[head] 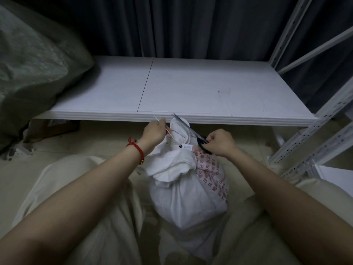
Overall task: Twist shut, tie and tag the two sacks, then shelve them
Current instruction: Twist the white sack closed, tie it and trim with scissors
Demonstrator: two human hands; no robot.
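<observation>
Lighting: dim, cool, diffuse. Shelf board [191, 88] beyond the fingers [162, 121] is rendered brightest; curtain [191, 25] farther beyond is lost in near-black. Soft shadow is cast under the board's edge. Rack upright [286, 31] right of the fingers is bowed by wide-angle distortion.

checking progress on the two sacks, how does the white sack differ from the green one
The white sack stands on the floor before the shelf; the green sack lies at the shelf's left end. The white sack has red print and a tag; the green sack shows neither. Both look full.
</observation>
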